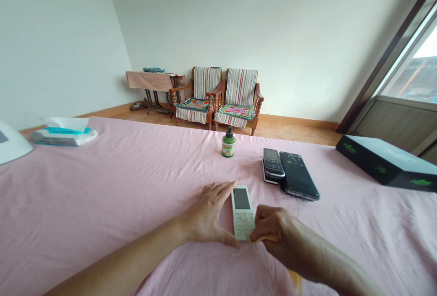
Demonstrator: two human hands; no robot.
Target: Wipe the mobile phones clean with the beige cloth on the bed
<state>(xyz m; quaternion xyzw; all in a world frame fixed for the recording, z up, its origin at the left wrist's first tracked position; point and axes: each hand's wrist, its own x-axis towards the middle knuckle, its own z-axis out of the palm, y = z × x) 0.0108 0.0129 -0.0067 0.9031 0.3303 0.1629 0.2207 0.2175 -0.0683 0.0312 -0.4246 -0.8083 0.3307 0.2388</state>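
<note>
A white keypad mobile phone [242, 211] lies face up on the pink tablecloth, its dark screen toward the far side. My left hand [211, 214] spans its left side, fingertips at the top corner and thumb by the bottom end, holding it in place. My right hand [275, 225] is closed in a fist at the phone's lower right corner. A bit of yellow cloth [269, 237] shows beneath those fingers, pressed against the keypad's edge; most of it is hidden by the hand. More yellow material [295, 281] shows below the right wrist.
Right of the phone lie a dark keypad phone [274, 164] on another device and a stack topped by a black smartphone [298, 174]. A green spray bottle [228, 143] stands beyond. A tissue pack [64, 135] sits left, a black-sided box [385, 161] right. Two wooden chairs [235, 98] stand behind.
</note>
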